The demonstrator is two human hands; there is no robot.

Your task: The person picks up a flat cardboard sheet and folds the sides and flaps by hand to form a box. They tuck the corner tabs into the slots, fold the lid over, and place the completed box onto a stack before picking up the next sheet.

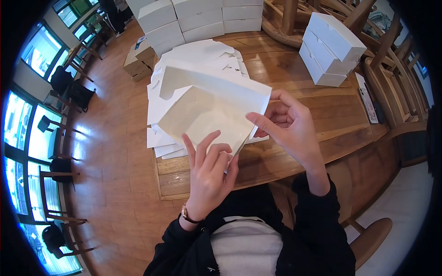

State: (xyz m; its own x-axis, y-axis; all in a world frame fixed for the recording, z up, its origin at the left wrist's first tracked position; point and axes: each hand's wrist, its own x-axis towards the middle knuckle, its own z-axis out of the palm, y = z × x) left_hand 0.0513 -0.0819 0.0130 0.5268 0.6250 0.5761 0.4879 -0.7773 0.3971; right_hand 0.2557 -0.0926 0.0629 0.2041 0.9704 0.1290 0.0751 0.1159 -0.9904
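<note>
Gently does it with the white box (202, 106): thin walls like these would likely crease under a hard squeeze, so light, even pressure close to the folds seems best. It is held open and tilted between the hands, over flat card pieces (198, 51) on the table (338, 108). The right hand (294, 126) pinches its right end wall between thumb and fingers. At the near corner, the left hand (208, 177) has some fingers spread and others bent; how firmly it pinches, I cannot tell.
</note>
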